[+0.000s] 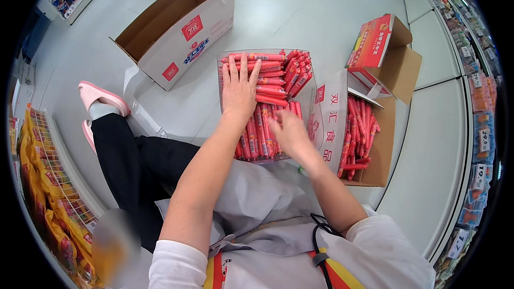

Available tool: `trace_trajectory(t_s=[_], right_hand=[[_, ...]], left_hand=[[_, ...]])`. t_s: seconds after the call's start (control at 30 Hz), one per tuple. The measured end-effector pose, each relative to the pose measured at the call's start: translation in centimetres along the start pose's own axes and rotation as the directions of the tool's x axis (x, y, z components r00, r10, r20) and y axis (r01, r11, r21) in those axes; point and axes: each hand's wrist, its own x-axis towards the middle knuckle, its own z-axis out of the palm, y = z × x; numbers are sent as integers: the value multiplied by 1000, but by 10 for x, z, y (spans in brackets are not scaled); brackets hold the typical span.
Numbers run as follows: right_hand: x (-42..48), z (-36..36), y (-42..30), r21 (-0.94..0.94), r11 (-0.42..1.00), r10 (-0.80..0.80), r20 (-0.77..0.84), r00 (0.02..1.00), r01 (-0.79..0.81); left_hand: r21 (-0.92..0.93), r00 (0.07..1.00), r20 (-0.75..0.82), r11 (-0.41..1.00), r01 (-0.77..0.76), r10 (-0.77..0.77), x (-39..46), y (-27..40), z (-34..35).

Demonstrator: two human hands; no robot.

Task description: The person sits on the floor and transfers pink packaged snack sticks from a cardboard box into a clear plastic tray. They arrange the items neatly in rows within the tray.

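Red film-wrapped sausages (257, 128) lie in rows in a clear plastic bin (319, 70) on the floor before me. Those at the back left lie crosswise, while the front ones point towards me. At the back right, more sausages (297, 72) are stacked at a slant. My left hand (241, 92) rests flat on the crosswise pile, fingers spread. Blurred by motion, my right hand (291, 132) hovers at the right of the front row with bent fingers and nothing visible in them. Right of the bin, an open carton (333, 120) holds loose sausages (359, 128).
An open white carton (188, 44) stands at the back left. A red box (373, 44) with raised flaps sits behind the sausage carton. Shelves of packaged goods (482, 140) line the right; a wire rack with yellow bags (52, 180) is at left. My legs (132, 168) extend left.
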Motion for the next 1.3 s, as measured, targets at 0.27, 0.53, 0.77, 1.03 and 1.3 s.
trace_trajectory(t_s=[0.27, 0.53, 0.77, 1.03, 1.3], right_hand=[[7, 39, 3, -132, 978, 175, 114, 978, -159], [106, -18, -17, -264, 962, 15, 287, 958, 65], [130, -37, -33, -249, 936, -111, 456, 883, 247], [9, 37, 10, -176, 979, 119, 79, 990, -104], [-5, 43, -5, -279, 918, 335, 170, 927, -281]], left_hand=[[-6, 999, 41, 1000, 8, -7, -4, -4, -10], [-22, 1000, -26, 1000, 10, -10, -3, -7, -6], [-136, 988, -142, 988, -75, 55, 13, -7, 5], [-33, 994, -38, 994, -103, 101, 13, -12, -2], [-62, 994, -33, 992, -106, 104, 11, -17, -3]])
